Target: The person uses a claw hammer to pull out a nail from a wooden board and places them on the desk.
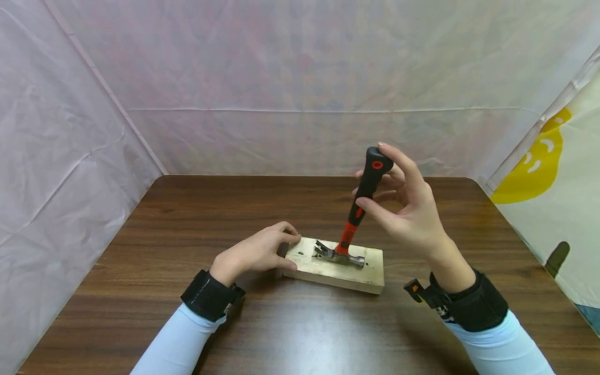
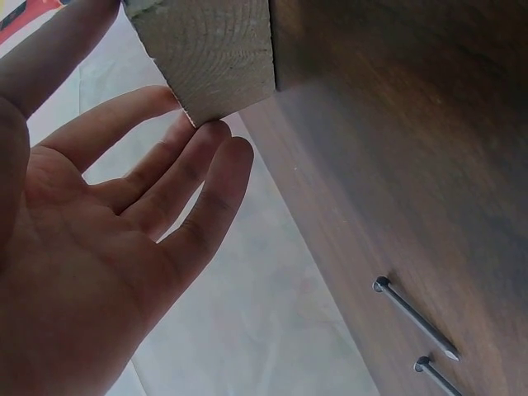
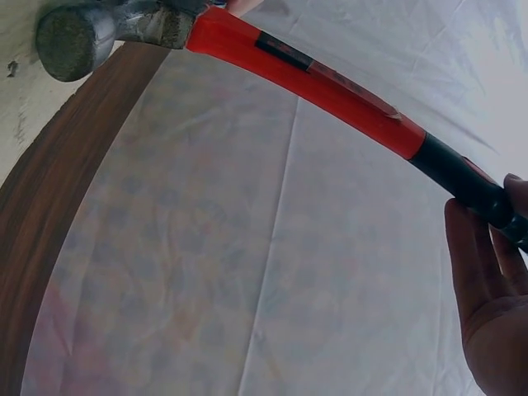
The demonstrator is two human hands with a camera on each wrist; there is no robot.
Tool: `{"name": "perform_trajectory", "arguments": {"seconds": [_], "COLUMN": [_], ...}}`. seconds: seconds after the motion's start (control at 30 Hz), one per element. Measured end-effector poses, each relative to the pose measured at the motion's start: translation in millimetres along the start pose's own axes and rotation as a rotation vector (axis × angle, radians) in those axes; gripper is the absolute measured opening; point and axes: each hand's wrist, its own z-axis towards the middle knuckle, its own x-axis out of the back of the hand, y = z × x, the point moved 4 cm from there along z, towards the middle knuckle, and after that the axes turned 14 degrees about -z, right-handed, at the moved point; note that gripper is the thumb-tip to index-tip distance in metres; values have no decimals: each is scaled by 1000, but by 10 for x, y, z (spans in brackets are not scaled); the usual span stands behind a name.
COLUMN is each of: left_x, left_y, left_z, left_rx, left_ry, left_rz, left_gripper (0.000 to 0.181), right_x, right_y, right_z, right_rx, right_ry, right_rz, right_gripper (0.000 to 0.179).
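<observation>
A claw hammer with a black and red handle stands handle-up, its metal head over the top of a pale wooden block. My right hand holds the black grip between thumb and fingers near its upper end. In the head view, the claw points left and the striking face right. Small dark holes mark the block's top. My left hand grips the block's left end, thumb at the near edge and fingers at the far side. In the left wrist view, its fingers touch the block's end and lower edge.
Two nails lie on the brown wooden table in the left wrist view. White sheeting hangs behind the table and along its left side. A sheet with a yellow printed figure is at the right.
</observation>
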Motion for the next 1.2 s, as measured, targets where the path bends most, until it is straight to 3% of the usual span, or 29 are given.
{"name": "perform_trajectory", "arguments": {"seconds": [0.57,0.93,1.2], "left_x": [-12,-9,-5], "left_y": [5,16,20], "left_z": [2,1,-4], "left_rx": [12,13,16], "left_ry": [4,2,1], "left_rz": [-2,-2,0], "left_gripper": [67,68,68], "right_x": [37,135,189], "right_y": [-15,43,85], "right_z": [-49,-110,-150], "right_rx": [17,-44,-22], "right_ry": [52,108,155], "right_rz": [29,68,116], "right_gripper": [79,80,80]}}
